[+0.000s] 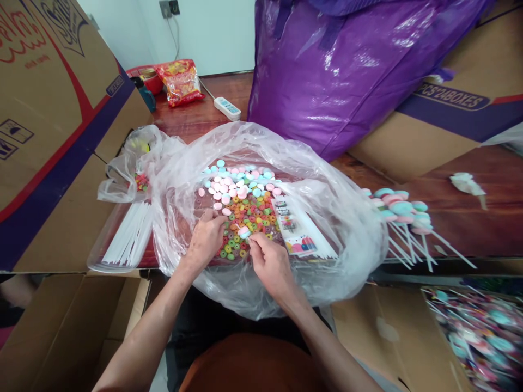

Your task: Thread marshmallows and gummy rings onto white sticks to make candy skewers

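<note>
My right hand is closed with thumb and finger pinched at one end of a small candy stick. Pink and pale blue pieces are threaded on it, and a short white tip pokes out at the upper left. My left hand has its fingers bent together over the candies; whatever it may hold is hidden. Beneath both hands lie many colourful ring candies. Beyond them are pink and blue disc candies. All of these sit inside a wide open clear plastic bag.
White sticks lie in a clear bag at left. Finished candy sticks rest at right, with more in a box below. Large cartons and a purple bag stand behind. A white remote lies farther back.
</note>
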Motion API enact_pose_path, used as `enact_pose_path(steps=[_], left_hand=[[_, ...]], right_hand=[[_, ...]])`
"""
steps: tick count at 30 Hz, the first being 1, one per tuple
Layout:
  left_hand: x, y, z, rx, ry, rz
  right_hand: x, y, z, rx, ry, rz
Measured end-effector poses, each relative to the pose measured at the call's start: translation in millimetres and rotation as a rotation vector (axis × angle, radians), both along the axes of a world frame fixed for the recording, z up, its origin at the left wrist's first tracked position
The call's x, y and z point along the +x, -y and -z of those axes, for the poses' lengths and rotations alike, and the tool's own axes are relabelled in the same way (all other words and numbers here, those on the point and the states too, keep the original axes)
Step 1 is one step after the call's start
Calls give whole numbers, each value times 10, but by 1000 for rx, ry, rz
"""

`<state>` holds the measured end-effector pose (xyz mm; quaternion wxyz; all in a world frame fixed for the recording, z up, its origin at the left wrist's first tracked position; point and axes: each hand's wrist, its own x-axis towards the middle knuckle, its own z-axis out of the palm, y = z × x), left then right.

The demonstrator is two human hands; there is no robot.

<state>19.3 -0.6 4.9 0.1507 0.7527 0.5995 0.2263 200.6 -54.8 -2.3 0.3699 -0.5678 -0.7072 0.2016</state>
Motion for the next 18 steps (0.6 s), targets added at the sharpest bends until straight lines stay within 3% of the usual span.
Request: enact_pose_path(steps=[4, 8, 12, 18], left_hand=[[-33, 53, -17, 35, 207, 10], [-28, 77, -43, -115, 607, -95], [35, 127, -83, -243, 912, -123], [78, 211, -106, -267, 1076, -175]], right_hand=[[0, 17, -54, -20, -80, -31], [-40, 29, -102, -46, -124, -57], [-90, 21, -110, -13, -124, -66], [-96, 13, -61, 15, -36, -55]])
